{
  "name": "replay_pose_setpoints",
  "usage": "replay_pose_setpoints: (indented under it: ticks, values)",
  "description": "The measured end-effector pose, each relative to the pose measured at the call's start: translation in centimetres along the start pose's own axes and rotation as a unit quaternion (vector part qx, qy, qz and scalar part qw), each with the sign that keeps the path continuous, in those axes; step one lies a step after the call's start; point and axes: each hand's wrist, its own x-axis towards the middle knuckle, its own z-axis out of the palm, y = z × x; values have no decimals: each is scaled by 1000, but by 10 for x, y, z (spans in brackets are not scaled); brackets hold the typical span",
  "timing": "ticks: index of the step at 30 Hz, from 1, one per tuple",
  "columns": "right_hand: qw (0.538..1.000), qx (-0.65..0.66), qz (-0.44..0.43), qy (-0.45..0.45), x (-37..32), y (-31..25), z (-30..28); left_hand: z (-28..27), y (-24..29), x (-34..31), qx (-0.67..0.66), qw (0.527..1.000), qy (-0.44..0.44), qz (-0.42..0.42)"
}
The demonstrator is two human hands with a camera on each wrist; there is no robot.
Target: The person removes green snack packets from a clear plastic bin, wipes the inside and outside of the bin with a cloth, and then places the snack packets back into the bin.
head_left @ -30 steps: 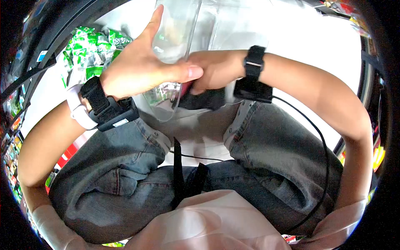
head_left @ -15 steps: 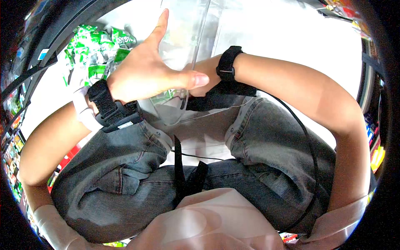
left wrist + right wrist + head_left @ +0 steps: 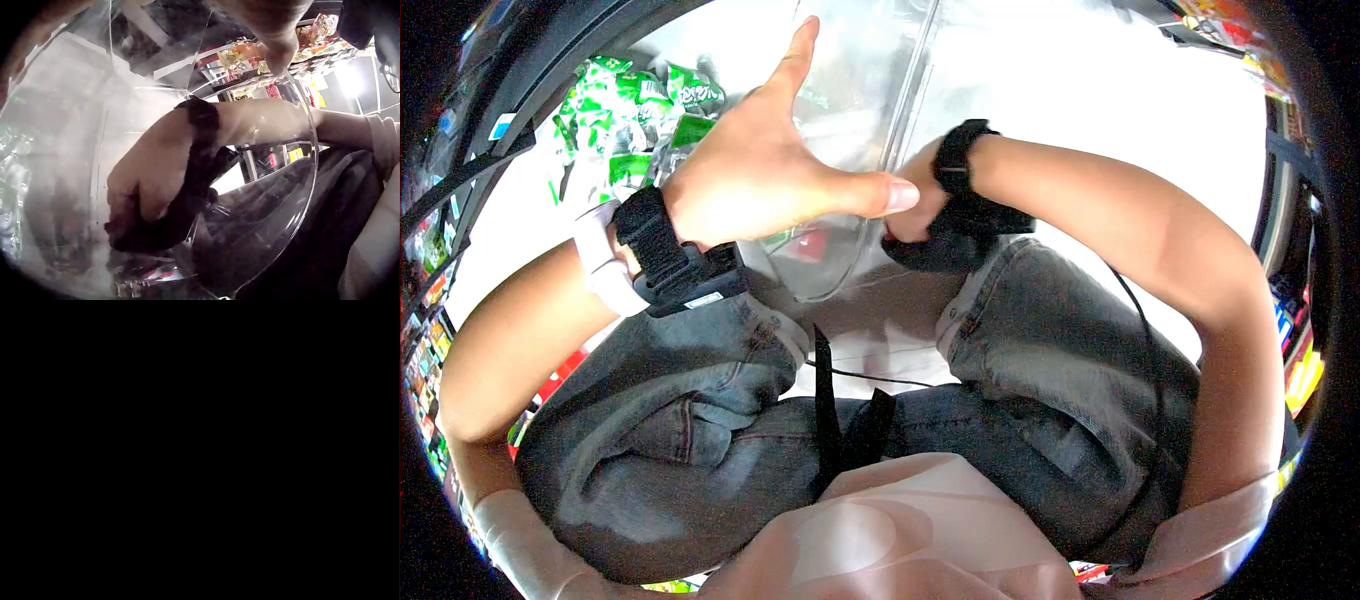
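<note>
A clear plastic container [image 3: 855, 115] is tilted up in front of my knees. My left hand [image 3: 750, 185] lies spread against its wall, thumb and index finger straight; its other fingers are hidden. Opposite it, my right hand [image 3: 916, 222] curls round a dark cloth [image 3: 930, 253], close to the container's edge. Through the clear plastic, the left wrist view shows the right hand's bent fingers [image 3: 153, 203] gathered on the bunched cloth [image 3: 147, 236]. The right wrist view is black.
Several green-and-white packets [image 3: 625, 115] lie in a heap on the white surface [image 3: 1090, 80], left of the container. My legs in grey jeans [image 3: 660, 370] are folded below. A black cable [image 3: 1145, 330] hangs from the right wrist. Colourful packages [image 3: 250, 56] line the surroundings.
The container and my left hand have shifted to the right. My right hand with the cloth moved left, then slightly back right. The left hand's spread stays the same.
</note>
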Motion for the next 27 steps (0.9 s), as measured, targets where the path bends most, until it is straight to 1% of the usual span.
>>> replay_pose_setpoints:
  ticks: [1,2,3,4,5,6,7,8,9,10,11,13,14,15,16,17,19,20,21,22,26,27]
  values:
    - [999,-18,1,-42,-12,-3,3,1,-1,0,-21,1000,1,11]
    - [994,-100,-3,-48,-26,-8,7,2,-2,-1,-42,999,3,19]
    - [979,-154,-46,-123,-37,-8,8,1,-4,-2,-44,999,4,17]
    - [982,-113,-29,-147,-44,-2,18,-1,-4,-1,29,999,15,38]
    - [983,-111,-21,-144,-56,3,26,-4,-4,-1,101,993,27,59]
    - [991,-87,5,-104,-67,8,31,-3,-4,-1,58,996,32,63]
    - [996,-61,31,-64,-76,11,34,-8,17,-5,57,996,35,63]
    - [999,-40,-2,25,-79,22,38,-18,54,-14,87,995,-37,7]
    - [993,-18,-34,115,-79,29,40,-24,74,-19,116,986,-110,-49]
    - [982,75,-30,173,-81,26,37,-20,73,-20,131,987,-88,-32]
    - [976,80,-9,203,-85,16,29,-19,73,-21,131,987,-88,-32]
    - [940,100,-89,313,-65,18,25,-17,72,-22,115,991,-74,4]
    - [925,5,-147,350,-50,17,18,-18,71,-23,115,991,-73,4]
    - [897,-90,-203,382,-37,15,11,-20,70,-23,128,988,-86,-8]
    - [909,-50,-213,355,-37,4,13,-22,68,-22,141,985,-98,-19]
    - [926,-111,-155,327,-35,-10,9,-25,68,-20,140,985,-96,-22]
    - [892,-200,-178,363,4,-12,14,-31,71,-17,159,971,-158,-83]
    - [897,-194,-172,357,17,-20,19,-30,70,-19,158,971,-157,-84]
    - [903,-185,-167,350,27,-26,23,-28,69,-20,171,975,-131,-61]
    - [897,-233,-143,347,26,-31,21,-26,68,-21,185,977,-102,-37]
    - [893,-227,-136,364,34,-33,17,-28,65,-16,209,973,-96,-30]
    - [894,-216,-123,374,34,-31,18,-31,65,-15,190,974,-121,-37]
